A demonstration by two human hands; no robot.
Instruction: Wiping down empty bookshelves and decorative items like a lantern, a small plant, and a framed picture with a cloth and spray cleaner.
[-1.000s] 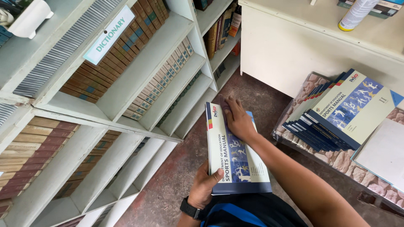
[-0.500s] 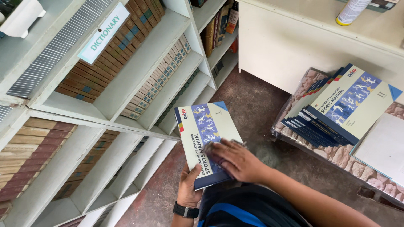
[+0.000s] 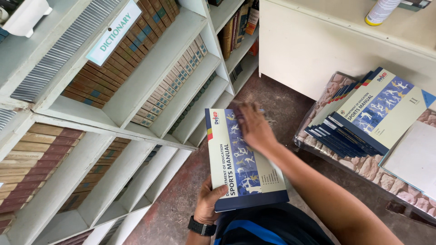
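A thin book (image 3: 236,165) with a cream and blue cover showing sports figures lies flat in front of me. My left hand (image 3: 210,203), with a black watch on the wrist, grips its near left corner from below. My right hand (image 3: 252,128) rests flat on the far part of the cover, fingers spread and blurred. To the right, a fanned stack of the same books (image 3: 363,120) lies on a stone-patterned surface (image 3: 377,174).
A white bookshelf (image 3: 141,90) fills the left side, with rows of brown volumes (image 3: 36,159) and a green label on top. A cream cabinet (image 3: 327,50) stands behind the stack with a bottle (image 3: 380,11) on it. Reddish floor (image 3: 177,199) shows below.
The book has turned and shifted in my left hand. My right hand slid from the far end to the near middle of the cover, then back up to the far part.
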